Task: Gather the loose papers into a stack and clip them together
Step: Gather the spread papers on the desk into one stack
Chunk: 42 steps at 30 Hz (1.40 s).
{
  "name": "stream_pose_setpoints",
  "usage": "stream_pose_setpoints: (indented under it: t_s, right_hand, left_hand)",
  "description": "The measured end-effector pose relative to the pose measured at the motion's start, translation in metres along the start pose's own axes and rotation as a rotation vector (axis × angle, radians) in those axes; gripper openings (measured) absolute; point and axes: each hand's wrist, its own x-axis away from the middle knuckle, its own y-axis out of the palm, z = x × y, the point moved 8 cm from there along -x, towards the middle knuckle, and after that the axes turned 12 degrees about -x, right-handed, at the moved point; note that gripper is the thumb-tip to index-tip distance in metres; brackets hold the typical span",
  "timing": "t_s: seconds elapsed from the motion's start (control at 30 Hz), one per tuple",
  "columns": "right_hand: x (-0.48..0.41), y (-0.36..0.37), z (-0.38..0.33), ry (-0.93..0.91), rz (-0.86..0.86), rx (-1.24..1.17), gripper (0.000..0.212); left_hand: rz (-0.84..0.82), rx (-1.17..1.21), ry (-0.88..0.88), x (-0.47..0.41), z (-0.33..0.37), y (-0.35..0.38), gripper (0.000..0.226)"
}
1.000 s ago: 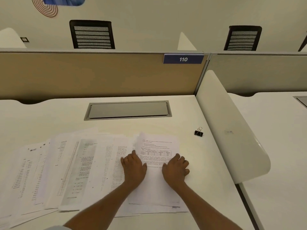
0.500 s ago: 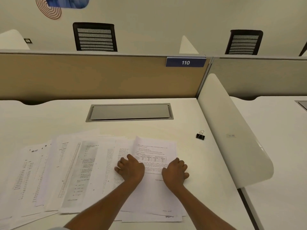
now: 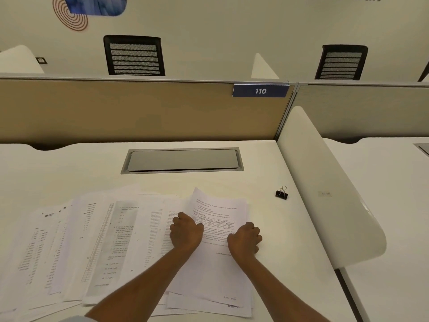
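Note:
Several printed white sheets (image 3: pixel 97 240) lie fanned across the near left of the white desk (image 3: pixel 69 173). On their right end sits a rougher pile with a sheet bearing a table (image 3: pixel 218 210) on top, turned slightly clockwise. My left hand (image 3: pixel 185 232) rests on that pile's left edge with the fingers curled down over it. My right hand (image 3: pixel 244 240) grips the pile's right edge, fingers curled. A small black binder clip (image 3: pixel 281 194) stands alone on the desk, up and to the right of my right hand.
A grey cable hatch (image 3: pixel 182 161) is set into the desk behind the papers. A tan partition (image 3: pixel 139 110) with a blue "110" sign (image 3: pixel 260 90) closes the back. A white curved divider (image 3: pixel 325 194) walls off the right side.
Both hands went from lying flat with spread fingers to curled at the pile's side edges. The top sheet has shifted up and turned slightly clockwise.

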Motion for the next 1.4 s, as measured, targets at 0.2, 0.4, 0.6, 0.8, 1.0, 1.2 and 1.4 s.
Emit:
stream_pose_setpoints:
  t_s: [0.2,0.4,0.6,0.8,1.0,1.2,1.4]
  right_hand:
    - [0.001,-0.001,0.0,0.034,-0.008,0.0,0.046]
    - [0.002,0.002,-0.001,0.034,-0.019,0.032,0.039]
    - [0.002,-0.005,0.0,0.021,-0.01,0.086,0.044]
    - [-0.007,-0.016,-0.007,-0.081,-0.076,-0.245,0.065]
    - [-0.026,-0.026,-0.007,-0.065,-0.295,-0.612,0.089]
    - [-0.004,-0.012,-0.022,-0.107,-0.765,-0.954,0.055]
    - [-0.008,-0.033,-0.037,-0.116,-0.528,-1.027,0.044]
  left_hand:
    - [-0.049,0.171,-0.124,-0.006,-0.014,0.001,0.071]
    - [-0.158,0.392,-0.122,-0.019,-0.018,0.02,0.054]
    - [-0.204,0.573,-0.057,-0.011,-0.009,0.01,0.032]
    - [-0.329,0.782,0.059,-0.015,-0.009,-0.005,0.035]
    - [-0.438,1.036,0.271,-0.01,-0.009,-0.033,0.042]
    - [-0.425,1.102,0.325,-0.009,-0.003,-0.046,0.043]
    - [-0.442,1.026,0.408,-0.009,-0.002,-0.06,0.041]
